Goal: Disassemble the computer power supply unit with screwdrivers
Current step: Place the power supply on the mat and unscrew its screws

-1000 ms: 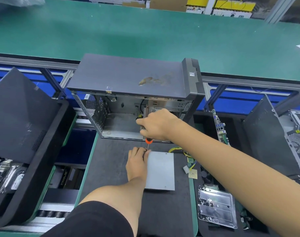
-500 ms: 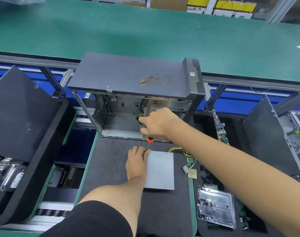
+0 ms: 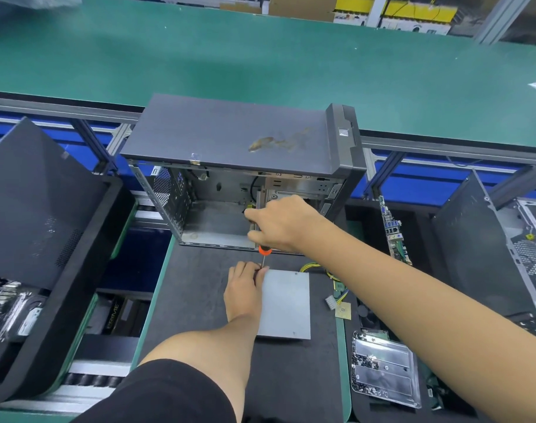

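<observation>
At 12 o'clock on the dark mat (image 3: 199,300) the empty computer case (image 3: 230,141) is standing open toward the person, and the power supply unit (image 3: 286,303) is lying flat just in front of it, a plain grey metal box, wires (image 3: 334,279) trailing off its 2 o'clock corner. The right hand (image 3: 280,222) is clamped around the handle of the screwdriver (image 3: 264,251), only the orange collar and thin shaft showing below the fist, the tool standing near upright with its tip coming down at the unit's 11 o'clock corner. The left hand (image 3: 244,290) is resting on the mat touching the unit's 9 o'clock edge, fingertips curling together around the shaft near the tip, steadying it; whether they are truly pinching it I cannot tell. The screw itself is hidden under the fingers. Judgement: this is loosening a lid screw, early in the teardown since the cover is looking fully seated. To do it well: keep the shaft square to the lid, push down hard before turning so the bit is not camming out, keep the left hand bracing the box so it is not sliding on the mat, and drop the freed screw into the clear tray (image 3: 382,370) at 4 o'clock, which is already holding what look like small screws.
</observation>
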A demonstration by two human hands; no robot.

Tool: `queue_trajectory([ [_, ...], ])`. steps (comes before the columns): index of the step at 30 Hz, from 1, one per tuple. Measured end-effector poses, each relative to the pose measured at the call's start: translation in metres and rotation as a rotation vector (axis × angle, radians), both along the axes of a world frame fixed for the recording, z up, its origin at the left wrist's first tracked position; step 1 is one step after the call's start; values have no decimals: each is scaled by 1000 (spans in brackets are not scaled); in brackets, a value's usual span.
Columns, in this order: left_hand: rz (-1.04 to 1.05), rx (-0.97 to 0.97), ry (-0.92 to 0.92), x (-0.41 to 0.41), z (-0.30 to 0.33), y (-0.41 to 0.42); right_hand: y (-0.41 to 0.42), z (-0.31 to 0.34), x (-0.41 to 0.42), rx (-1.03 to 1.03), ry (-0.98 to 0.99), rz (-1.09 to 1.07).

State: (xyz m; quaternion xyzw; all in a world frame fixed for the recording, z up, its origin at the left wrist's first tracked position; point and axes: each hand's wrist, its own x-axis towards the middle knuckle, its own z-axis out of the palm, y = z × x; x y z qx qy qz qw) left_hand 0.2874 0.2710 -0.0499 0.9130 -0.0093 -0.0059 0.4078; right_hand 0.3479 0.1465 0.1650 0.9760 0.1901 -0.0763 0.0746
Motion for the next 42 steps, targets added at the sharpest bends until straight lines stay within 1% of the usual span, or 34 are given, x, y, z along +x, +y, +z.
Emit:
queue_trajectory([
  [2, 3, -1, -5, 0, 0, 0, 1, -1, 1, 59, 61, 11],
  [6, 2, 8, -6, 0, -2, 0, -2, 5, 1, 316, 276, -31],
  [9, -3, 7, 15, 1, -1, 1, -5, 2, 1, 361, 282, -13],
  [11, -3, -2, 17, 1, -1, 1, -7, 2, 1, 304, 273, -8],
  [12, -2, -3, 17, 1, 0, 1, -8, 2, 3, 225, 231, -5],
  [14, 2, -3, 12, 0, 0, 0, -8, 0, 4, 18, 74, -6],
  [15, 2, -2, 11, 0, 1, 0, -7, 0, 4, -40, 12, -2],
  [17, 1, 2, 12, 0, 1, 0, -7, -3, 4, -59, -24, 8],
  [19, 1, 2, 14, 1, 1, 0, -10, -5, 6, 15, 35, 28],
  [23, -1, -5, 13, 1, 1, 1, -13, -4, 5, 370, 355, 9],
  [25, -2, -12, 17, 1, 0, 0, -13, -4, 4, 429, 432, -6],
  [27, 1, -11, 12, 1, 1, 0, -13, -4, 2, 357, 375, -3],
  [30, 3, -6, 2, 1, 0, 0, -11, -6, 3, 100, 82, -1],
  [31, 3, -7, -1, 1, 0, 0, -10, -7, 3, 41, 18, -1],
  [32, 3, -10, -3, 0, 0, 0, -9, -7, 3, 26, 1, 5],
  [33, 3, -14, -2, 0, 0, 1, -8, -7, 3, 54, 30, 14],
  [36, 5, -21, -3, 0, 0, 1, -8, -3, 0, 292, 247, 6],
  [38, 3, -21, -8, 0, 1, 1, -7, -3, -2, 377, 327, -11],
  [40, 5, -24, -11, 0, 2, 1, -5, -4, -4, 352, 310, -9],
  [42, -2, -30, -11, 0, 2, 1, -2, -6, -6, 255, 172, -7],
])
